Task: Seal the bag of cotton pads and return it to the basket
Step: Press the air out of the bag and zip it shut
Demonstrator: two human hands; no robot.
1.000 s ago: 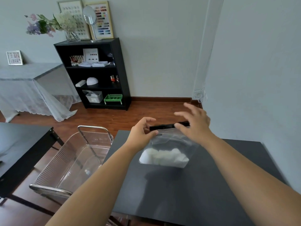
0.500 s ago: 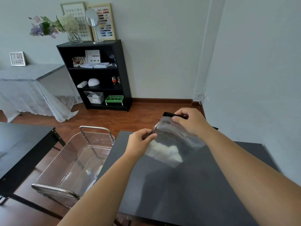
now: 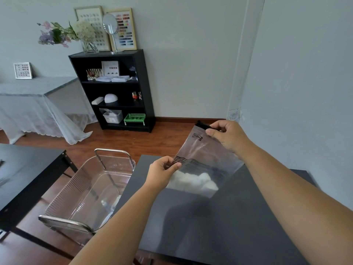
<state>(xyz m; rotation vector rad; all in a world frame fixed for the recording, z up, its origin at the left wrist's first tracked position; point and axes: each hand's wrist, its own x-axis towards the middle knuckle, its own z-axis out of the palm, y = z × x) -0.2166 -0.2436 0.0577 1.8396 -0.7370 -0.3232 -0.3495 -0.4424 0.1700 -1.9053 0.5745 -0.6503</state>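
Observation:
I hold a clear zip bag (image 3: 198, 157) with a black seal strip at its top, tilted above the dark table (image 3: 219, 226). White cotton pads (image 3: 194, 181) lie bunched in its lower end. My right hand (image 3: 227, 135) pinches the black strip at the bag's upper right. My left hand (image 3: 162, 172) grips the bag's left edge near the black wavy lines. The clear plastic basket (image 3: 84, 190) with metal handles stands left of the table, below my left forearm.
A second dark table (image 3: 24, 173) sits at the far left. A black shelf unit (image 3: 114, 88) with small items stands against the back wall, next to a lace-covered table (image 3: 36, 104). A grey wall (image 3: 305, 92) is close on the right.
The bag has been lifted off the table and tilted, its black strip now up and to the right. My right hand rose with the strip; my left hand shifted onto the bag's left edge.

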